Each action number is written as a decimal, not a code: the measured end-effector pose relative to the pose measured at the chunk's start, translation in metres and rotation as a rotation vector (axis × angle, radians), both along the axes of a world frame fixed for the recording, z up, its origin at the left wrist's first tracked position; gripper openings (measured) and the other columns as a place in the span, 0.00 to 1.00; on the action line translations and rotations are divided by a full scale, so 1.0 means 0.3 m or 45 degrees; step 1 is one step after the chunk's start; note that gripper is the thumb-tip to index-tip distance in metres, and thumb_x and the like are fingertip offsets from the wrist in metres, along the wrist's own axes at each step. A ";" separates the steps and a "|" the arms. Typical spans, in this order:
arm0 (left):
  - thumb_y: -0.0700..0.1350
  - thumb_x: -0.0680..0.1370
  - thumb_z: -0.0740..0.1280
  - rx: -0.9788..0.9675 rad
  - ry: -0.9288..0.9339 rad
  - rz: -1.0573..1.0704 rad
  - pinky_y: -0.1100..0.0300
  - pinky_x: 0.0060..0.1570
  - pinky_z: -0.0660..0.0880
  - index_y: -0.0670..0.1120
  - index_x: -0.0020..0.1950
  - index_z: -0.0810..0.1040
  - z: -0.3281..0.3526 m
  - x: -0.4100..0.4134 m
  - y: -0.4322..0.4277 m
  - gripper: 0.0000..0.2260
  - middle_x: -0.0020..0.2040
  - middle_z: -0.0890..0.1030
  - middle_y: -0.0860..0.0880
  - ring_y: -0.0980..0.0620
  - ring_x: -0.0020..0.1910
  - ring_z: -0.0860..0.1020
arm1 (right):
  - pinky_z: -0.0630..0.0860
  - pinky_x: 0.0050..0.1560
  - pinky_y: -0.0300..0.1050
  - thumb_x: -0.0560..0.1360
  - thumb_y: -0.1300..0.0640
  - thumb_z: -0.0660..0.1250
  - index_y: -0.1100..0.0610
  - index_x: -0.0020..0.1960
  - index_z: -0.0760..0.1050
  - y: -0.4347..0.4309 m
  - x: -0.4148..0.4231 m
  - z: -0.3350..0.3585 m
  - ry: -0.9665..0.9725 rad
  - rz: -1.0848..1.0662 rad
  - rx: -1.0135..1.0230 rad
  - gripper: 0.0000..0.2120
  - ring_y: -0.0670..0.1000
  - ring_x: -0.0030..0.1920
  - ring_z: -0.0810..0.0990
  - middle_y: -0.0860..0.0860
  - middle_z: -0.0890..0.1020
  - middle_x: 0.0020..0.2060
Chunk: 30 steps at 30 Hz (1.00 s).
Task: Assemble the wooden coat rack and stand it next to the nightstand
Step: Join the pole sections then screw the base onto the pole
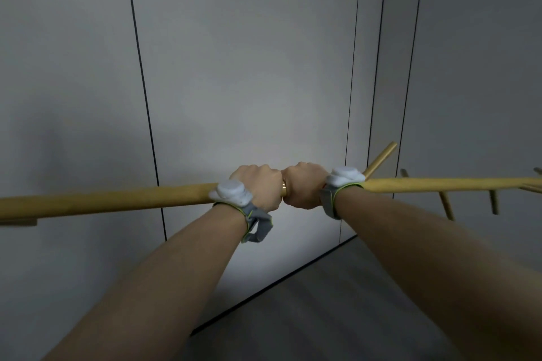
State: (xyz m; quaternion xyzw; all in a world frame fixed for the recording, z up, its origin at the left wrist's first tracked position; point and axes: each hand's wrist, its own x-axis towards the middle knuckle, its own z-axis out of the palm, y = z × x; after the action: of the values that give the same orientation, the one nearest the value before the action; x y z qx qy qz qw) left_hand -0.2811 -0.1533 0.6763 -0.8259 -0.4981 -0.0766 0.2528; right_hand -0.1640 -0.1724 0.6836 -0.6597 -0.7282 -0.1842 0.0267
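I hold the wooden coat rack pole horizontally at chest height, in front of a grey panelled wall. My left hand (259, 187) is closed around the left pole section (117, 199), which runs off the left edge. My right hand (305, 184) is closed around the right pole section (440, 184), which carries several wooden pegs (381, 160) angled up and down near the right edge. The two fists touch at the joint, where a brass-coloured connector (284, 193) shows between them. Both wrists wear white sensors on grey straps.
A grey wall of tall panels (249, 67) with dark vertical seams fills the view just behind the pole. A grey floor (337, 302) shows at lower right. A short wooden piece (17, 221) juts below the pole at the far left.
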 end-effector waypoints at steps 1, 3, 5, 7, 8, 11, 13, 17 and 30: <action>0.43 0.76 0.61 0.055 0.020 -0.017 0.56 0.42 0.71 0.47 0.52 0.76 0.003 -0.010 0.002 0.07 0.44 0.78 0.47 0.44 0.50 0.80 | 0.70 0.44 0.42 0.74 0.57 0.64 0.54 0.50 0.77 0.001 -0.001 0.010 0.070 0.010 -0.032 0.06 0.58 0.48 0.80 0.52 0.82 0.52; 0.43 0.77 0.61 0.244 0.115 -0.061 0.56 0.39 0.69 0.46 0.57 0.74 0.000 -0.017 0.025 0.09 0.49 0.81 0.47 0.44 0.48 0.81 | 0.70 0.41 0.43 0.73 0.58 0.65 0.55 0.46 0.77 0.011 0.004 0.034 0.178 0.038 -0.051 0.04 0.55 0.41 0.76 0.52 0.81 0.46; 0.44 0.78 0.61 0.351 0.137 -0.110 0.56 0.36 0.66 0.44 0.59 0.72 0.013 -0.051 0.041 0.10 0.50 0.82 0.46 0.44 0.45 0.81 | 0.71 0.40 0.43 0.71 0.58 0.66 0.51 0.49 0.78 0.042 0.027 0.052 0.261 0.082 -0.057 0.08 0.54 0.40 0.76 0.51 0.81 0.42; 0.45 0.78 0.62 0.377 0.126 -0.079 0.56 0.35 0.65 0.45 0.57 0.72 0.038 -0.124 0.047 0.09 0.49 0.83 0.46 0.44 0.43 0.81 | 0.73 0.40 0.44 0.70 0.56 0.68 0.49 0.49 0.78 0.073 0.053 0.061 0.263 0.052 -0.080 0.08 0.53 0.41 0.79 0.49 0.81 0.41; 0.47 0.78 0.62 0.392 0.116 -0.054 0.56 0.34 0.65 0.45 0.56 0.72 0.051 -0.163 0.053 0.09 0.48 0.83 0.47 0.44 0.43 0.82 | 0.74 0.40 0.44 0.70 0.56 0.68 0.49 0.48 0.78 0.082 0.065 0.065 0.231 0.015 -0.095 0.08 0.53 0.41 0.80 0.49 0.82 0.41; 0.53 0.77 0.62 0.442 0.138 0.031 0.57 0.35 0.66 0.47 0.54 0.73 0.093 -0.304 0.061 0.12 0.47 0.83 0.48 0.44 0.43 0.82 | 0.72 0.34 0.41 0.72 0.56 0.67 0.53 0.51 0.78 0.102 0.112 0.070 0.095 -0.117 -0.144 0.08 0.52 0.40 0.80 0.50 0.83 0.43; 0.56 0.76 0.62 0.465 0.170 0.066 0.58 0.35 0.66 0.48 0.53 0.73 0.125 -0.409 0.067 0.13 0.46 0.82 0.48 0.45 0.42 0.82 | 0.70 0.32 0.39 0.73 0.57 0.67 0.54 0.53 0.79 0.109 0.137 0.069 0.058 -0.194 -0.193 0.09 0.51 0.40 0.79 0.50 0.83 0.42; 0.56 0.74 0.63 0.447 0.114 0.293 0.59 0.35 0.68 0.50 0.48 0.75 0.193 -0.599 0.094 0.11 0.38 0.78 0.51 0.48 0.35 0.76 | 0.75 0.37 0.42 0.72 0.56 0.68 0.56 0.55 0.79 0.145 0.173 0.064 -0.005 -0.291 -0.228 0.12 0.51 0.40 0.81 0.52 0.84 0.47; 0.48 0.74 0.64 0.296 0.142 0.248 0.55 0.43 0.64 0.50 0.45 0.79 0.070 -0.371 0.072 0.05 0.45 0.83 0.50 0.47 0.44 0.81 | 0.67 0.40 0.47 0.74 0.56 0.64 0.53 0.56 0.65 0.142 -0.180 -0.113 0.132 0.334 0.150 0.12 0.57 0.42 0.79 0.52 0.79 0.48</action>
State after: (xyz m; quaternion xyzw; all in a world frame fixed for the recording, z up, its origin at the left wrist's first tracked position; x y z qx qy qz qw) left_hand -0.3922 -0.1317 0.6973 -0.7420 -0.5487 -0.0628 0.3801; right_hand -0.2181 -0.1299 0.6496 -0.5648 -0.7937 -0.1872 0.1266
